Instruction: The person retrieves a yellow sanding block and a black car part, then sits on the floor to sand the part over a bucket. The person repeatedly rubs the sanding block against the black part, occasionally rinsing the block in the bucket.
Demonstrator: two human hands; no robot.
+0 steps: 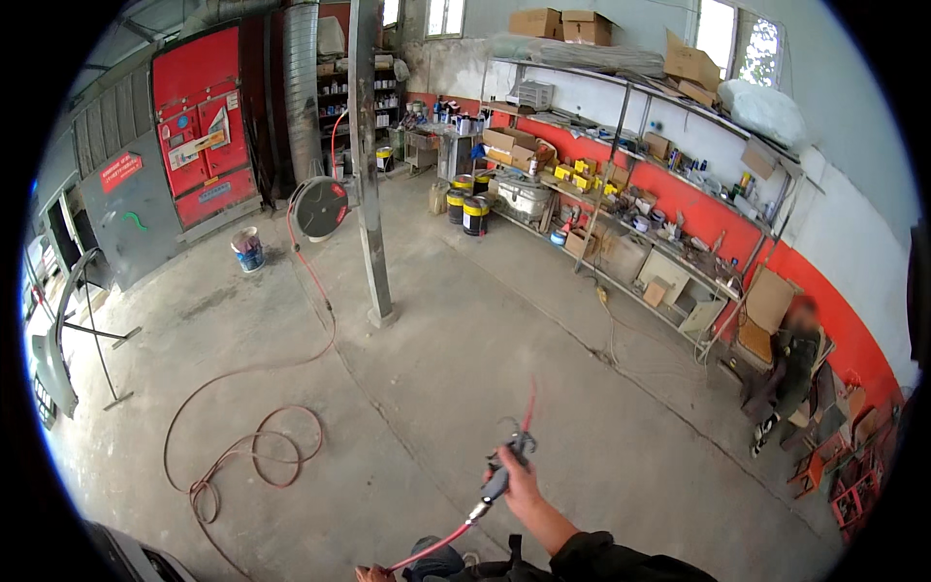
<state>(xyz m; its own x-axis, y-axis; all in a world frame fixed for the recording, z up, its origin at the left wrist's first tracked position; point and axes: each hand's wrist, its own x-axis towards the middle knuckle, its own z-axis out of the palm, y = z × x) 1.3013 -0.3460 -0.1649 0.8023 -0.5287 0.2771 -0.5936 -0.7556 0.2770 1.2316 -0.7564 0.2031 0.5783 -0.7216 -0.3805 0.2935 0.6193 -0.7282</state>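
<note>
A right hand (517, 483) closes around an air gun (495, 484); the left hand (371, 574) shows too little to tell. Hose (205, 482) looped loosely leftward could cause a stumble.

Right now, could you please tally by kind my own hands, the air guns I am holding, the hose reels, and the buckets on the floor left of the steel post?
Hands: 2 (left hand, right hand)
Air gun: 1
Hose reel: 1
Bucket: 1
Total: 5
</note>
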